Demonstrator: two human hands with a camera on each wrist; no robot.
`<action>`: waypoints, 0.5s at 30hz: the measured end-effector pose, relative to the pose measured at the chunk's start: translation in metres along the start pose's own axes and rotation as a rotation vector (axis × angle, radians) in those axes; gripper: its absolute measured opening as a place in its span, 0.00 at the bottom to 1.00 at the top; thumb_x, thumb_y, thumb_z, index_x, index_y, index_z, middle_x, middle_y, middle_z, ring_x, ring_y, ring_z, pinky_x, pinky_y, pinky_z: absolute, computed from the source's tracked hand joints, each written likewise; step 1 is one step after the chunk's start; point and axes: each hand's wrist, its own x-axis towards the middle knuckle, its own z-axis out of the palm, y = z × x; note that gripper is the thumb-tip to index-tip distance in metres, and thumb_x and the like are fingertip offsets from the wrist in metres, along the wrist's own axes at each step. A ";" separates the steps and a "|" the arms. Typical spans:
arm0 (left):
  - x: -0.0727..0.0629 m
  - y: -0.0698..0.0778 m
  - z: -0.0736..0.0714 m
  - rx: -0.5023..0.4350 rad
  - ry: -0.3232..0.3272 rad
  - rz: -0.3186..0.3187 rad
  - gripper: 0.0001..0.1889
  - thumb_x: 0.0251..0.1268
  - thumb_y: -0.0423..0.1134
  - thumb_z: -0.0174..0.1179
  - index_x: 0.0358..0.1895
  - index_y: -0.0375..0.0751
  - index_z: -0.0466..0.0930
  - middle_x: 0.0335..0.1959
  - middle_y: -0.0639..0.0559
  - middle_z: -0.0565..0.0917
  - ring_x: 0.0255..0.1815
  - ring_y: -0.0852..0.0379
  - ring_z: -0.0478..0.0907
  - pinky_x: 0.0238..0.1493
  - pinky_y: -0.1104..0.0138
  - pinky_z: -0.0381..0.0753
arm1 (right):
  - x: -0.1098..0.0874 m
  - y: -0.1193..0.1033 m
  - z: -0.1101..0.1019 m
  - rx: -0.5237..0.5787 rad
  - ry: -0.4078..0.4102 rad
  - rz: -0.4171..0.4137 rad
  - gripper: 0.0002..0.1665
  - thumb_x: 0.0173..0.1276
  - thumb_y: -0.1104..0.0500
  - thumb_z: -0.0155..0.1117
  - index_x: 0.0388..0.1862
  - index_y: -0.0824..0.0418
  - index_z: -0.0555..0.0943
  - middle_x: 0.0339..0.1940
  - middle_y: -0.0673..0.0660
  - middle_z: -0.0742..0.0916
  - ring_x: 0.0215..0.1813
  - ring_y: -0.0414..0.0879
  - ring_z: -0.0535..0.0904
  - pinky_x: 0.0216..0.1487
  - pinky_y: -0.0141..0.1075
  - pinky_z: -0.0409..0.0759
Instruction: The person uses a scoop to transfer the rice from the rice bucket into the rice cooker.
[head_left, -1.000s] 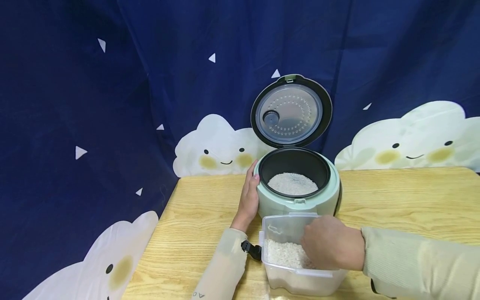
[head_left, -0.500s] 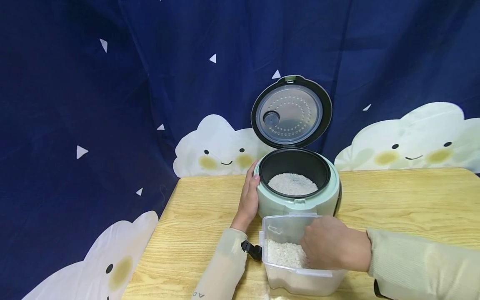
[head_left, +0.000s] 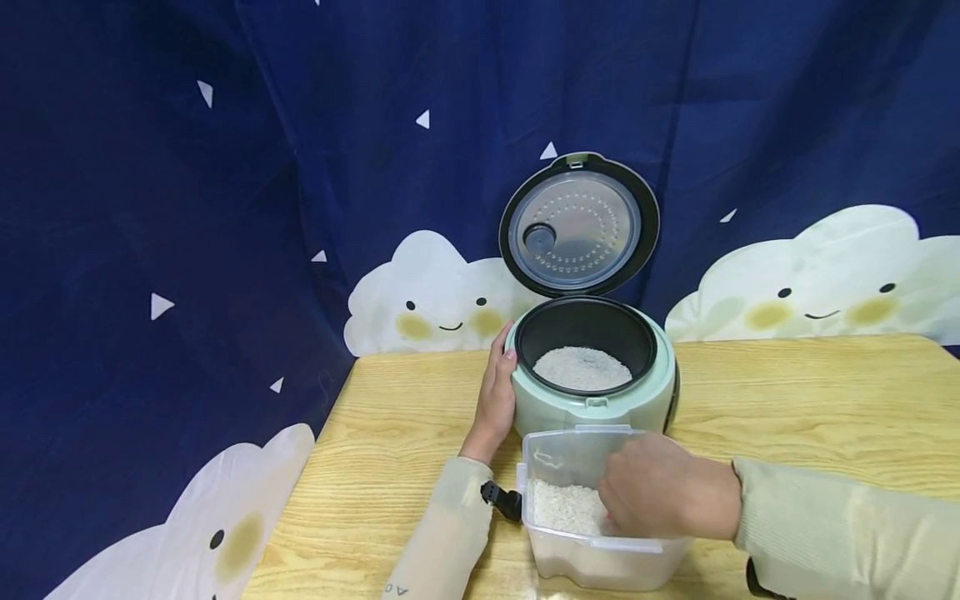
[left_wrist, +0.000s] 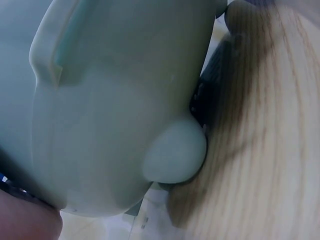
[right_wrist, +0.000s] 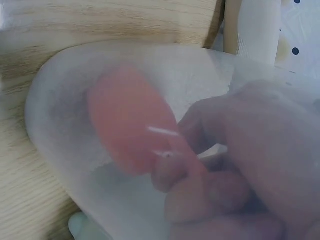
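Note:
The mint-green rice cooker (head_left: 645, 410) stands with its lid (head_left: 600, 225) raised and white rice (head_left: 581, 368) in its black inner pot. Along the cooker's left side rests my left hand (head_left: 495, 404), fingers extended against the wall. In front of the cooker is a translucent plastic container (head_left: 592, 567) holding loose rice (head_left: 566, 508). My right hand (head_left: 660, 487) reaches down inside it and grips a pink scoop (right_wrist: 131, 120) by its handle. The right wrist view shows the scoop's bowl through the cloudy container wall; in the head view the hand hides most of it.
Everything stands on a light wooden table (head_left: 405, 442). A dark blue curtain (head_left: 420, 167) with printed clouds hangs behind it and down the left side. A black strap piece (head_left: 502, 502) on my left wrist sits close beside the container.
My right forearm has drawn back slightly to the right, while its hand stays inside the container. My left hand keeps its place on the cooker.

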 end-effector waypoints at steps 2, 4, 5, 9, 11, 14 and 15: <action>0.000 -0.001 0.000 -0.001 0.000 -0.002 0.30 0.81 0.44 0.33 0.83 0.47 0.54 0.83 0.48 0.63 0.83 0.49 0.60 0.86 0.51 0.55 | 0.000 0.001 0.001 0.008 0.021 -0.019 0.28 0.60 0.38 0.69 0.08 0.48 0.71 0.10 0.47 0.79 0.15 0.46 0.72 0.17 0.41 0.69; 0.000 -0.001 0.000 0.000 -0.004 -0.003 0.30 0.81 0.44 0.33 0.83 0.46 0.54 0.83 0.48 0.63 0.83 0.49 0.60 0.86 0.51 0.54 | 0.000 0.001 0.001 0.018 0.039 -0.035 0.28 0.60 0.39 0.70 0.08 0.48 0.70 0.09 0.46 0.78 0.14 0.45 0.71 0.17 0.40 0.68; 0.000 -0.001 0.000 -0.002 -0.006 -0.001 0.30 0.81 0.44 0.33 0.83 0.46 0.54 0.83 0.48 0.63 0.84 0.49 0.60 0.86 0.51 0.54 | -0.001 0.002 0.001 0.022 0.042 -0.038 0.28 0.60 0.40 0.70 0.08 0.47 0.70 0.09 0.46 0.78 0.14 0.45 0.70 0.17 0.40 0.67; 0.000 0.000 0.000 0.001 -0.008 0.002 0.30 0.81 0.44 0.33 0.83 0.47 0.54 0.83 0.48 0.63 0.84 0.49 0.60 0.86 0.51 0.55 | 0.000 0.002 0.001 0.037 0.037 -0.033 0.28 0.60 0.40 0.71 0.08 0.47 0.69 0.09 0.46 0.77 0.13 0.44 0.68 0.17 0.40 0.66; 0.000 0.001 0.000 0.003 -0.007 0.003 0.30 0.81 0.44 0.33 0.83 0.47 0.54 0.83 0.48 0.63 0.84 0.48 0.60 0.86 0.51 0.54 | 0.000 0.002 0.001 0.033 0.030 -0.033 0.28 0.60 0.40 0.71 0.08 0.47 0.69 0.09 0.46 0.77 0.14 0.44 0.68 0.17 0.40 0.67; 0.000 0.001 0.000 0.011 -0.006 0.002 0.30 0.81 0.44 0.34 0.83 0.46 0.54 0.83 0.48 0.62 0.84 0.48 0.59 0.86 0.50 0.54 | 0.000 0.002 0.002 0.038 0.018 -0.027 0.29 0.60 0.39 0.71 0.09 0.47 0.69 0.10 0.46 0.78 0.14 0.44 0.69 0.17 0.40 0.67; -0.001 0.001 0.000 0.014 -0.006 0.002 0.30 0.81 0.44 0.34 0.83 0.46 0.54 0.83 0.48 0.62 0.84 0.48 0.59 0.86 0.50 0.54 | 0.000 0.002 0.002 0.046 0.017 -0.025 0.29 0.60 0.40 0.71 0.09 0.47 0.69 0.10 0.46 0.77 0.14 0.44 0.69 0.17 0.40 0.67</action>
